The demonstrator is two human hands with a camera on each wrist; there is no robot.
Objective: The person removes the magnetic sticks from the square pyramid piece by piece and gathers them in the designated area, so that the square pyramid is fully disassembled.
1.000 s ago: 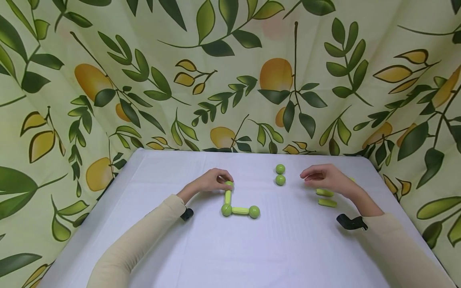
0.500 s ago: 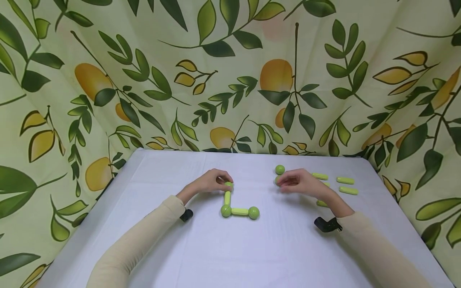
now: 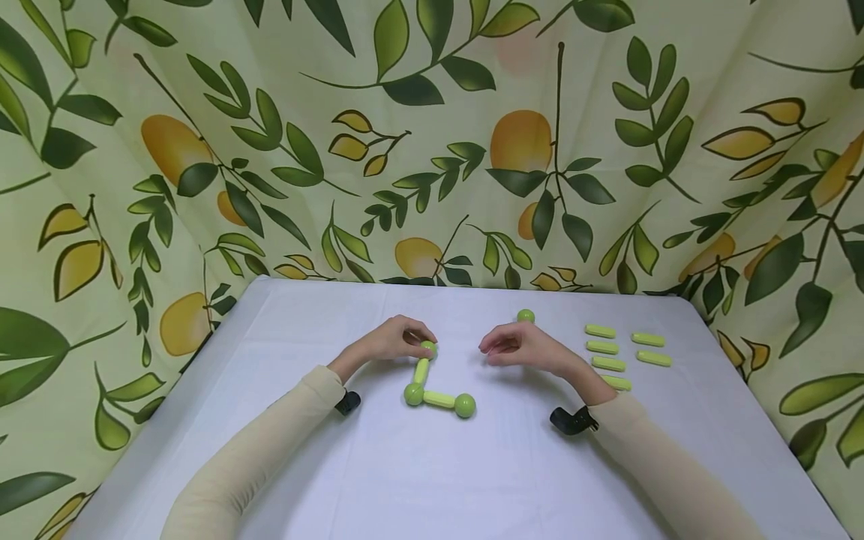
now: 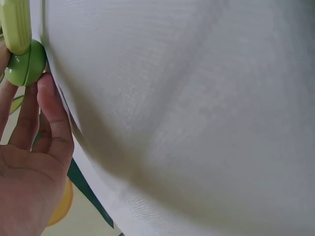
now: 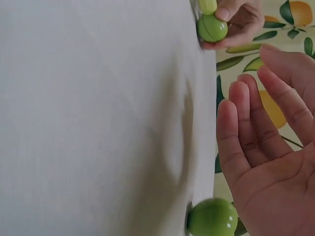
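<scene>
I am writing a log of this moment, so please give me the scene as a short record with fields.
surface: white table in front of a leaf-print curtain
left hand: pinches the top ball of the built shape
built shape: three balls and two sticks joined in an L
right hand: fingers relaxed, nothing seen in it, between the built shape and the loose ball
loose ball: on the table, just beyond the right hand
loose sticks: six, lying to the right of the right hand
</scene>
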